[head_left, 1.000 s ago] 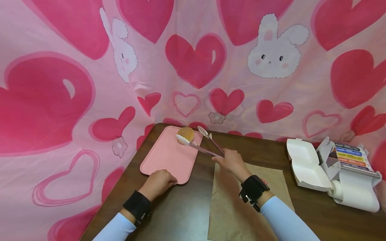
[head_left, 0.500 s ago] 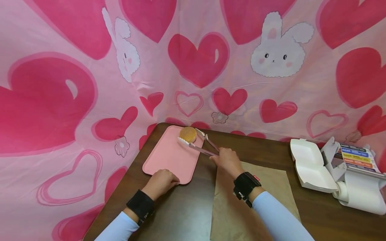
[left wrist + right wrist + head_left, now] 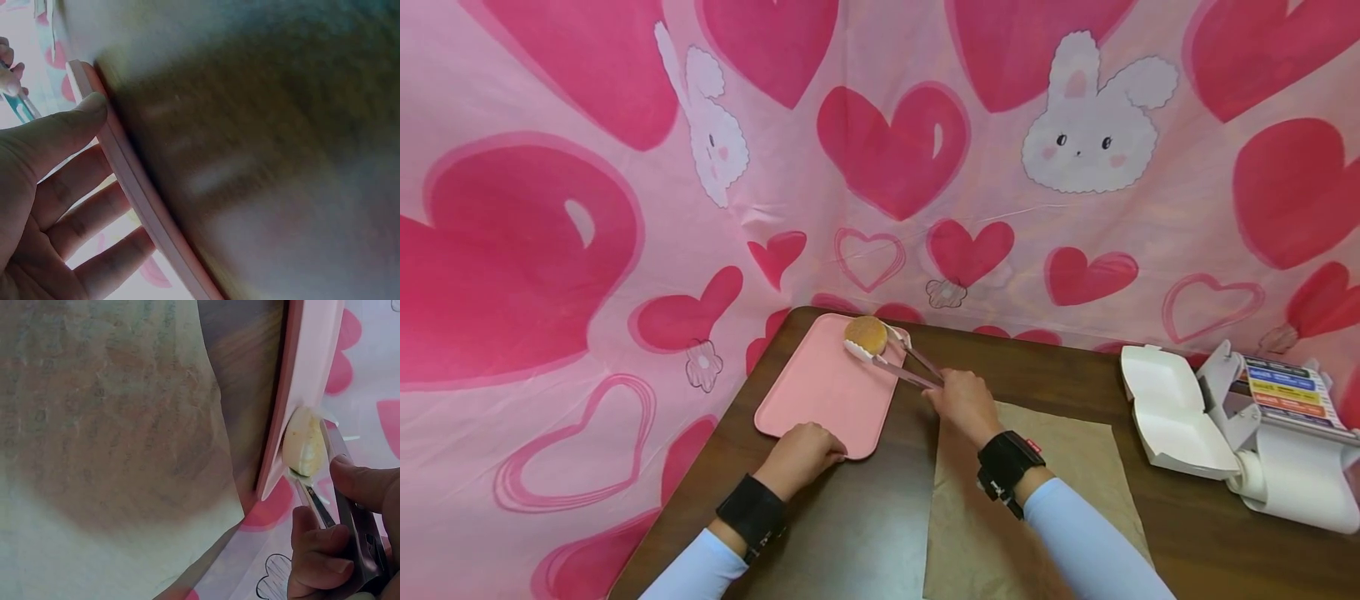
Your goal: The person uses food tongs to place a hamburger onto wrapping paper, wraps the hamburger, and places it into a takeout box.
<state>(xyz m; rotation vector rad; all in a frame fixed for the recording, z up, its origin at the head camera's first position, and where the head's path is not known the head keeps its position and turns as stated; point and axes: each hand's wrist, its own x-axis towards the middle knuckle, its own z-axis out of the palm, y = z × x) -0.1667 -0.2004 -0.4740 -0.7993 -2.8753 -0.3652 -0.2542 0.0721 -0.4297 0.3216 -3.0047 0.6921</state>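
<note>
My right hand (image 3: 966, 406) grips metal tongs (image 3: 904, 373) with white scalloped tips. Those tips sit on either side of a round golden bun (image 3: 866, 335) at the far right corner of a pink tray (image 3: 820, 404). From the right wrist view, the bun (image 3: 304, 442) shows side-on between the tong arms, by the tray's rim (image 3: 300, 381). My left hand (image 3: 802, 454) holds the tray's near edge; in the left wrist view its thumb (image 3: 69, 134) lies against the rim (image 3: 137, 194) and the fingertips are hidden behind it.
Brown paper (image 3: 1037, 500) lies on the dark wooden table (image 3: 842, 542) right of the tray. Farther right stand an open white takeout box (image 3: 1176, 417) and a label dispenser (image 3: 1285, 400) with a white paper roll. A pink heart-print curtain (image 3: 887, 192) hangs behind.
The tongs' tips have come in from a wider spread to both sides of the bun. My left hand has stayed at the tray's edge. The head view has shifted slightly.
</note>
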